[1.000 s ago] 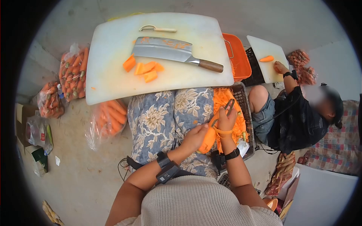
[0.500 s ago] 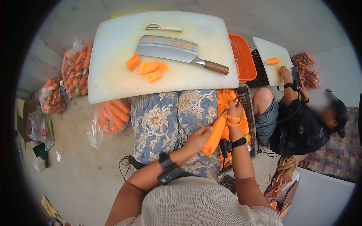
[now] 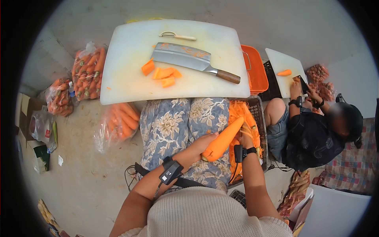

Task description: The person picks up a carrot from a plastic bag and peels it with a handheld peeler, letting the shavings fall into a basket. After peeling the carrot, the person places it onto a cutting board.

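My left hand [image 3: 205,143] is wrapped round the thick lower end of a large peeled carrot [image 3: 226,139], held tilted above my lap with its narrow end up and to the right. My right hand [image 3: 247,139] is just right of the carrot, closed on a peeler that is mostly hidden behind its fingers and orange strips. Loose carrot peel [image 3: 249,120] fills a dark plastic crate [image 3: 261,115] beneath and beyond this hand.
Ahead, a white cutting board [image 3: 130,75] bears a cleaver [image 3: 183,55], another peeler [image 3: 177,36] and carrot chunks [image 3: 164,74]. Bagged carrots [image 3: 89,75] stand left. An orange tub [image 3: 256,69] is at right, near a co-worker [image 3: 316,134] holding a dark blade at another board [image 3: 282,65].
My right hand has drawn down towards me, behind the carrot. The carrot's narrow end has swung up and right. The co-worker now holds a dark blade over the board.
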`<state>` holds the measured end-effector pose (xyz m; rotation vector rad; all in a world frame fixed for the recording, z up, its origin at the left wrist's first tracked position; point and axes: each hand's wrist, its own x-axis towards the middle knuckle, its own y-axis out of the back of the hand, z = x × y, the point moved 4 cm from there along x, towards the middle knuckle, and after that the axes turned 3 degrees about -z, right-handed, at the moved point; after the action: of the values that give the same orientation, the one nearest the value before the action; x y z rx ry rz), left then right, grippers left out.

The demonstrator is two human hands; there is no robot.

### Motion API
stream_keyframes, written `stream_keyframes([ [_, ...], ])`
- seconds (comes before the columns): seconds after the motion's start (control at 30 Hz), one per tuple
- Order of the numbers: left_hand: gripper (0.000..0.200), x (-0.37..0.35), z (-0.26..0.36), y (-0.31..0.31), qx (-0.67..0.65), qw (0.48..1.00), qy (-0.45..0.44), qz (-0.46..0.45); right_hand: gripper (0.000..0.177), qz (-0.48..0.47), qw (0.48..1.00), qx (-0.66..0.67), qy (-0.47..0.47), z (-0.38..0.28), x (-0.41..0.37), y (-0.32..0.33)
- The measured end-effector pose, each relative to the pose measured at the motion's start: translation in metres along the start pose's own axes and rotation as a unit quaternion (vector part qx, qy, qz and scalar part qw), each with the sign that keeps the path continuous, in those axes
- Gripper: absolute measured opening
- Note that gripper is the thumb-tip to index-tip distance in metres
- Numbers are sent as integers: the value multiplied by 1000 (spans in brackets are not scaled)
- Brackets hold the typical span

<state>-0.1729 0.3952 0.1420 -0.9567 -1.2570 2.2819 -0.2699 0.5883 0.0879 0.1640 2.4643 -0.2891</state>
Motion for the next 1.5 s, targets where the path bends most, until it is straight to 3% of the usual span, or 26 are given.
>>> stream_keyframes([
  [0.1,52,-1,-2,6,-80,996,14,-34,18,4,999,42,-15,37,0,24],
  [0.13,52,-2,0,3,-79,996,14,-35,19,82,996,33,-22,50,12,36],
  [0.2,53,-6,3,-7,-170,984,24,-50,21,96,995,25,-6,45,-2,29],
  [0.3,51,-8,2,-10,-194,978,28,-72,26,114,993,-15,38,18,-50,6],
  [0.37,50,-3,-3,-6,-172,982,22,-69,28,91,983,33,154,-4,-84,-21],
  [0.43,49,2,-7,-3,-152,986,13,-66,33,54,978,0,203,-18,-119,-48],
  [0.5,46,6,-9,-4,-126,991,-35,-4,39,18,967,-34,252,-19,-134,-67],
  [0.57,45,4,-9,-11,-123,991,-41,12,42,21,856,-285,430,-26,-148,-87],
  [0.6,43,3,-8,-12,-122,991,-47,30,42,18,826,-328,459,-25,-147,-94],
  [0.7,41,5,-7,-6,-31,995,-78,55,41,12,840,-316,440,-21,-127,-96],
  [0.93,43,8,-5,-6,23,989,-117,92,34,68,815,-374,437,-34,-88,-84],
  [1.0,43,7,-6,-2,173,967,-80,167,30,101,833,-371,398,-43,-71,-76],
  [1.13,43,10,-5,-2,122,977,-72,162,29,106,853,-348,373,-47,-55,-77],
  [1.3,43,6,-1,-6,73,988,-40,132,29,120,912,-276,279,-43,-5,-53],
  [1.37,43,6,-1,-6,76,988,-37,132,28,138,895,-282,316,-47,8,-48],
  [1.43,43,6,0,-5,79,987,-35,133,28,164,826,-391,372,-53,10,-50],
  [1.47,43,7,0,-6,66,989,-33,124,28,163,826,-392,372,-55,15,-47],
  [1.5,44,7,0,-7,54,991,-30,116,31,125,878,-333,320,-53,24,-42],
])
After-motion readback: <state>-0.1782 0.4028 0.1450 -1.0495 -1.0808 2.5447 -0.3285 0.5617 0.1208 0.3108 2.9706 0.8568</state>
